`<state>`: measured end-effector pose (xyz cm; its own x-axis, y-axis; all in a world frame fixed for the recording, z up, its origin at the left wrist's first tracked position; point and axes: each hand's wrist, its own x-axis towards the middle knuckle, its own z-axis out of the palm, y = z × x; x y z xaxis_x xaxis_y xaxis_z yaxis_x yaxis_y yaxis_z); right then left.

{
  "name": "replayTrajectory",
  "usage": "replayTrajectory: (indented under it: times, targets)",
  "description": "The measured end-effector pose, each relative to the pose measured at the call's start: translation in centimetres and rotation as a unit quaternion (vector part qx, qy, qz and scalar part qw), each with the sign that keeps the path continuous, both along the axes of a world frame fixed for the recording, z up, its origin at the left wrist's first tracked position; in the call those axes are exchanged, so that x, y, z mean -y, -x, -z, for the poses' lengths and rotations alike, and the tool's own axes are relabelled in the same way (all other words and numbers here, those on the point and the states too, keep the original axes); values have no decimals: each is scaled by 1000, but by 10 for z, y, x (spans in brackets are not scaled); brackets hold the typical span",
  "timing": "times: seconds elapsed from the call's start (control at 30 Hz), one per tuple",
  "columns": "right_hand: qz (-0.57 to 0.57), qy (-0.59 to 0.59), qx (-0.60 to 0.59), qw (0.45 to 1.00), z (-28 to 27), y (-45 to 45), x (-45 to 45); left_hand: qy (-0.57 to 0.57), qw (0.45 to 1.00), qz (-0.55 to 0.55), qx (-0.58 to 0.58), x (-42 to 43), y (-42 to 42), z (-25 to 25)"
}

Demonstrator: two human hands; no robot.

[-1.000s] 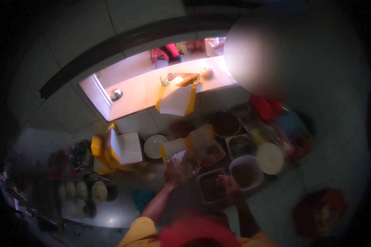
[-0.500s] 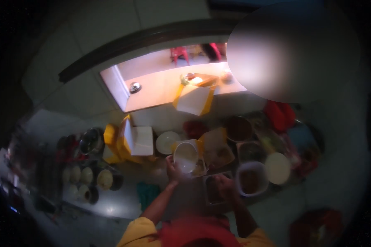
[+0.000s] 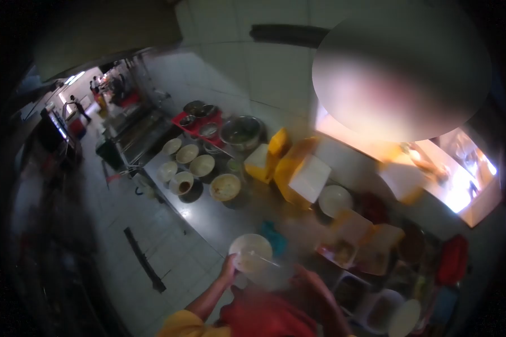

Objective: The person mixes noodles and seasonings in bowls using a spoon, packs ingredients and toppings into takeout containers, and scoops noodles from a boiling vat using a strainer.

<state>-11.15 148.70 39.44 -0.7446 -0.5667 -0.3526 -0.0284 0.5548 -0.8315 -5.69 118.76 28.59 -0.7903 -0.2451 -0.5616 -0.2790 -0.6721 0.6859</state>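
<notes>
Our bowl point(image 3: 249, 246) moves from beside the open food boxes point(image 3: 351, 224) to near the teal cloth point(image 3: 274, 238). Our left hand point(image 3: 228, 270) grips its rim; whether the right hand point(image 3: 314, 282) grasps anything, we cannot tell. A steady wrist serves us best.

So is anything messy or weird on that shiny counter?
Maybe the smeared bowl: brownish marks inside, as if used. A teal cloth also lies crumpled near the pale bowl in the left hand. No spill stands out on the counter, though it's blurry.
</notes>
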Motion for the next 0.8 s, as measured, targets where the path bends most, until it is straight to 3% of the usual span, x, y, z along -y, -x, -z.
replayTrajectory:
  times: [0.13,0.23,0.33,0.4,0.43,0.5,0.53,0.6,0.63,0.7,0.73,0.8]
  targets:
    - [-44,-51,-43,997,-4,23,41,47,994,-95,-29,96,-4,32]
    - [-41,-86,-44,995,-11,54,87,116,985,-122,-26,154,15,20]
    - [-31,-64,-123,990,12,102,129,137,984,-102,-40,217,54,33]
    - [-95,-25,-259,961,49,152,160,134,987,-85,-36,247,69,43]
    - [-94,-34,-265,959,21,164,180,135,987,-82,-34,258,80,42]
    - [41,119,-83,989,-35,185,229,133,988,-78,-25,274,87,39]
    - [38,117,-82,989,-57,196,252,123,988,-96,7,277,93,33]
    - [115,-2,-111,987,-84,217,294,110,986,-121,40,297,96,34]
    - [112,-4,-113,987,-72,232,306,75,990,-117,6,305,95,39]
    - [232,224,67,944,-35,277,322,34,993,-109,-33,317,100,34]
    - [234,222,61,945,-32,292,329,58,994,-79,-45,318,90,13]
    - [288,319,223,875,-34,321,342,81,994,-49,-59,326,89,0]
